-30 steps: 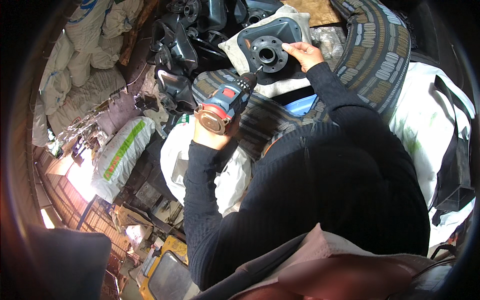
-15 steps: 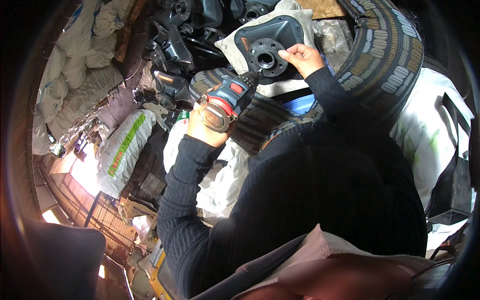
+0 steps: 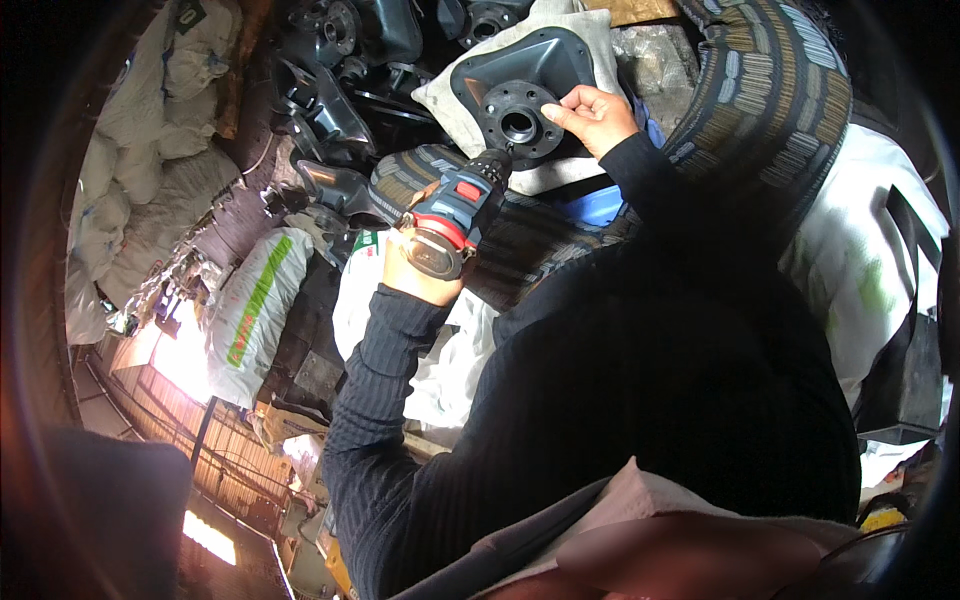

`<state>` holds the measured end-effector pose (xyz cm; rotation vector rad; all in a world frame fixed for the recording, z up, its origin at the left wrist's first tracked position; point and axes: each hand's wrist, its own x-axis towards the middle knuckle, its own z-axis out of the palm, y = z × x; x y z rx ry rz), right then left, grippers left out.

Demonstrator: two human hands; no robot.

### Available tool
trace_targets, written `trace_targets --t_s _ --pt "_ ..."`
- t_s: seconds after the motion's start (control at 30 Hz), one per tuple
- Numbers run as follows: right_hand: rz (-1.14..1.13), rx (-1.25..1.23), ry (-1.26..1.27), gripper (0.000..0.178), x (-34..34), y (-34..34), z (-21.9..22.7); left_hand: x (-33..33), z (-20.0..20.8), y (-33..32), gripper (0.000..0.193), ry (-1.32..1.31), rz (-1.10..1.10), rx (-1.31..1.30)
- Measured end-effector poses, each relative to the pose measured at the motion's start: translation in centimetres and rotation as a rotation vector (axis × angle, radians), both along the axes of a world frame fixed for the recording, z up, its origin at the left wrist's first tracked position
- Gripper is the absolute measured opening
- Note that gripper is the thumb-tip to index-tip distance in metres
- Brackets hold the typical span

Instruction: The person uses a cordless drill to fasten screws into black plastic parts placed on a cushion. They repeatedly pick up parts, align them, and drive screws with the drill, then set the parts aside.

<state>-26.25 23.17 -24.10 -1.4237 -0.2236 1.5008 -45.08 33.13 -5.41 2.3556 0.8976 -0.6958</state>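
Note:
My left hand (image 3: 412, 272) is wrapped round a blue, black and red cordless drill (image 3: 462, 208). The drill's black chuck points up and right, its tip at the lower left rim of a round flange (image 3: 497, 100). Several bolt holes ring the flange's large centre bore. It belongs to a black metal housing (image 3: 548, 62) with a square plate, lying on a pale cloth pad (image 3: 435, 98). At the flange's right rim, my right hand (image 3: 600, 120) has thumb and forefinger closed on the edge; anything small between the fingertips is hidden.
More black metal housings (image 3: 395, 30) are heaped at the far left. A patterned, padded ring (image 3: 765, 110) curves round the right side. Blue plastic (image 3: 592, 207) lies below the pad. White sacks (image 3: 255, 315) stand at left, and white sheeting (image 3: 845, 260) at right.
The view has shifted slightly, with the housing now a little left and lower in the picture. The drill's tip sits at the flange's lower left rim, and the right fingers remain on the edge.

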Motion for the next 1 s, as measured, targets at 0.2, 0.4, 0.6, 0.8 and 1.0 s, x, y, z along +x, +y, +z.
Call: trace_targets --t_s 0.2,0.4,0.6,0.8,1.0 --pt "0.012 -0.079 -0.004 0.025 1.4 0.4 1.1 -1.3 0.6 -1.6 0.049 0.044 0.229 0.081" --pt "-0.243 0.225 0.926 0.047 3.5 -1.9 2.7 2.9 5.7 -5.1 0.028 -0.302 -0.145 0.239" --pt "-0.12 0.333 1.002 0.048 3.1 -2.1 4.7 2.2 5.2 -7.6 0.026 -0.379 -0.023 0.196" --pt "-0.008 0.474 1.116 0.046 2.4 -2.2 3.8 2.0 4.4 -7.8 0.026 -0.375 0.063 0.161" --pt "0.065 0.302 0.758 0.037 2.2 -2.5 5.9 2.1 5.1 -6.5 0.024 -0.445 -0.144 0.355"
